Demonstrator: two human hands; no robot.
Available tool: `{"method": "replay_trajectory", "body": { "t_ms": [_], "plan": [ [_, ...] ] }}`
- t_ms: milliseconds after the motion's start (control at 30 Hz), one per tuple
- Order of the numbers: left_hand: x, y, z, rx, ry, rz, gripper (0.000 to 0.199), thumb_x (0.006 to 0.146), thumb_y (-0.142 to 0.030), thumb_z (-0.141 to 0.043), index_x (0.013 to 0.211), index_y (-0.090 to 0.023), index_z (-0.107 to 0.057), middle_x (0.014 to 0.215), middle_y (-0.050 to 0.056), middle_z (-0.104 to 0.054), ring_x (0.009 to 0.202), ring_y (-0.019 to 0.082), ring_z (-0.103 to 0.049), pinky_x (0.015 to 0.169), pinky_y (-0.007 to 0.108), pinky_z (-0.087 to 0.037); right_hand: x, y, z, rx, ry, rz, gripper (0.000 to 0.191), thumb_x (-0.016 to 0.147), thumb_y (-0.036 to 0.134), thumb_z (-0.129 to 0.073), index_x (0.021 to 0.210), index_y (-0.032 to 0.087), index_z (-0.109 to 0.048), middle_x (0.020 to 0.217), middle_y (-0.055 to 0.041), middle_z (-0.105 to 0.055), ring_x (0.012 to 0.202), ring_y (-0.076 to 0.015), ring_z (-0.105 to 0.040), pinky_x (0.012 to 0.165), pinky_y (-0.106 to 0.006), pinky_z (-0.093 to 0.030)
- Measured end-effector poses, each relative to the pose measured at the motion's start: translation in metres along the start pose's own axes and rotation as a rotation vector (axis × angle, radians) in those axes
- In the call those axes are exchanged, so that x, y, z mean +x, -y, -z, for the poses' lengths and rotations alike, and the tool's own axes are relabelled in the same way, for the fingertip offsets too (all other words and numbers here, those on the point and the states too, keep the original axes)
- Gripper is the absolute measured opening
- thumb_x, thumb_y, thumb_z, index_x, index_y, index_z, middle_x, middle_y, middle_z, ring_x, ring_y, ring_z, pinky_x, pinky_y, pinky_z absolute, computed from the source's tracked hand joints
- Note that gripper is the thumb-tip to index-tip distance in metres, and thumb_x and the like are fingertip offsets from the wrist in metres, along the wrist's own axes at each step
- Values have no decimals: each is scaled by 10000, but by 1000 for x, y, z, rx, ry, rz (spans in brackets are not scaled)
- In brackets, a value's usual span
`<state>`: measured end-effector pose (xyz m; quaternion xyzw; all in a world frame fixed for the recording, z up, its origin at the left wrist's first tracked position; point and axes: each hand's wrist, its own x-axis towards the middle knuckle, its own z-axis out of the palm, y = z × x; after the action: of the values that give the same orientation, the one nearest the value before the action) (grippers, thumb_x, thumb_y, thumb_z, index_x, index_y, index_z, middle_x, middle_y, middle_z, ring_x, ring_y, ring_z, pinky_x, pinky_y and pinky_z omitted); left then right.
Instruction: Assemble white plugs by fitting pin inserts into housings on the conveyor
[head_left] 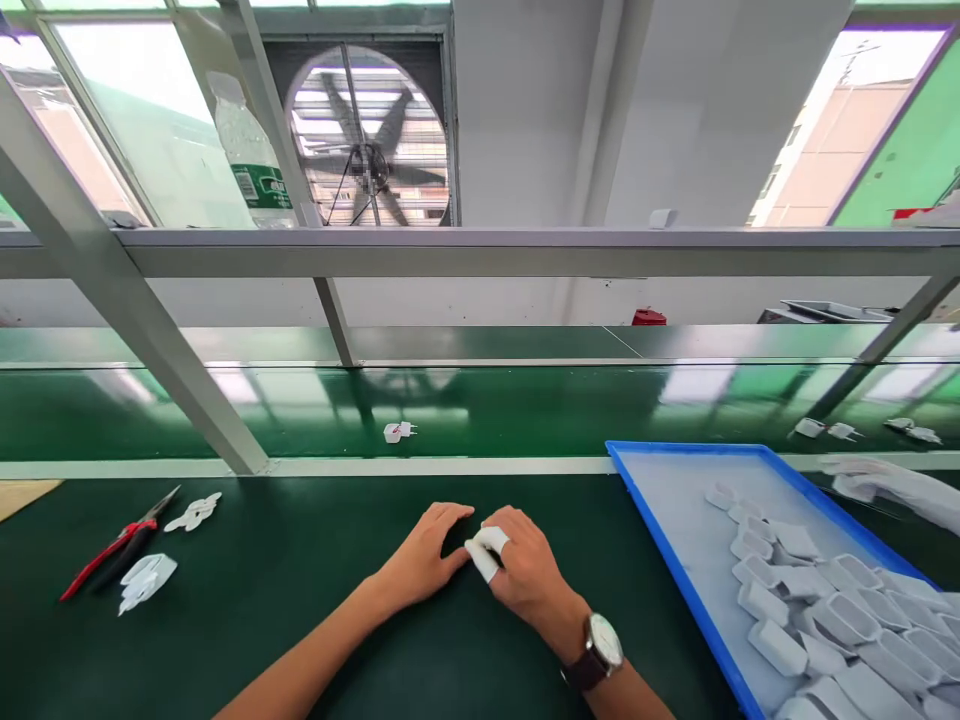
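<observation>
My left hand point(426, 558) rests over the dark green table, with its thumb and index finger apart and nothing visible between them. Close beside it, my right hand point(525, 570) has white covers on the thumb and index finger, whose tips press together. Whether a small thing sits in that pinch is hidden. A watch point(602, 643) is on the right wrist. To the right, many white plastic housings point(847, 615) lie heaped in a white tray point(660, 480) with a blue rim.
At left lie red-handled pliers point(120, 545) and white flat pieces point(148, 580). Beyond the table runs a green belt point(510, 410) carrying a white plug point(398, 432) and several more at right. A slanted metal post point(172, 350) stands front left. A plastic bag point(900, 490) lies behind the tray.
</observation>
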<state>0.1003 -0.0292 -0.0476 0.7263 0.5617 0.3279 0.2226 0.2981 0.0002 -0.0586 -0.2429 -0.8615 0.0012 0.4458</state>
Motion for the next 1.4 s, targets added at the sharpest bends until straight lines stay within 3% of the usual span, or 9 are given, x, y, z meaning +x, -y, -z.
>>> {"method": "replay_trajectory", "body": {
  "t_ms": [167, 333, 433, 633, 767, 900, 1100, 1233, 1400],
  "plan": [
    [-17, -6, -7, 116, 100, -184, 433, 866, -216, -682, 1294, -257, -631, 1298, 91, -690, 1254, 302, -603, 1078, 509, -498, -1, -30, 7, -126, -12, -151, 190, 982, 201, -576, 807, 180, -647, 805, -58, -659, 757, -193, -571, 700, -312, -401],
    [-28, 20, -13, 324, 13, -399, 360, 994, -342, -531, 1322, -227, -625, 1332, 98, -689, 1286, 299, -609, 1033, 481, -546, 3, -22, 6, -328, 142, -263, 189, 954, 254, -656, 777, 190, -664, 813, -31, -699, 785, -174, -609, 747, -299, -426],
    [-28, 30, -12, 355, -84, -541, 303, 1001, -410, -503, 1105, -237, -729, 1218, 87, -738, 1162, 292, -685, 920, 431, -594, 5, -13, 21, -445, 283, -314, 146, 957, 253, -653, 822, 207, -685, 897, -14, -724, 840, -160, -625, 779, -284, -438],
    [-31, 3, 0, 284, -192, -681, 395, 996, -443, -510, 702, -250, -689, 1013, 47, -755, 1035, 263, -710, 869, 390, -564, -32, 0, 128, -704, 453, -538, 181, 944, 164, -607, 1097, 221, -685, 1110, -58, -709, 972, -211, -621, 845, -320, -458],
    [-30, -15, 2, 262, -250, -746, 351, 1020, -410, -472, 855, -261, -744, 976, 31, -760, 941, 235, -725, 824, 369, -555, -72, -4, 198, -910, 462, -773, 163, 828, 31, -626, 907, 157, -694, 899, -131, -698, 939, -287, -622, 836, -382, -458],
    [-29, -15, -2, 238, -241, -727, 283, 1012, -351, -500, 918, -250, -748, 966, 33, -762, 918, 220, -731, 787, 337, -575, -97, -10, 223, -944, 460, -820, 170, 753, 11, -649, 842, 153, -673, 828, -127, -677, 908, -301, -626, 834, -400, -468],
    [-31, -28, 7, 31, -178, -465, 173, 975, -334, -580, 1046, -263, -721, 1056, 41, -746, 966, 205, -721, 871, 339, -597, -75, -9, 205, -767, 327, -641, 341, 843, 79, -580, 1160, 184, -649, 1068, -132, -672, 1034, -312, -618, 897, -451, -499],
    [-25, -53, 6, -253, -16, -135, 391, 901, -393, -677, 1269, -279, -613, 1106, 41, -727, 916, 192, -711, 835, 342, -619, -20, 18, 141, -265, 165, -291, 535, 963, 152, -529, 1479, 229, -409, 1171, -108, -651, 1056, -272, -611, 903, -433, -537],
    [-6, -42, 8, -360, 1, -26, 362, 918, -404, -603, 1226, -214, -624, 1086, 77, -707, 894, 199, -693, 792, 345, -613, 31, 28, 62, -23, 335, -147, 618, 905, 89, -533, 1498, 197, -396, 1276, -122, -632, 1171, -276, -566, 1004, -459, -503]
  ]
}}
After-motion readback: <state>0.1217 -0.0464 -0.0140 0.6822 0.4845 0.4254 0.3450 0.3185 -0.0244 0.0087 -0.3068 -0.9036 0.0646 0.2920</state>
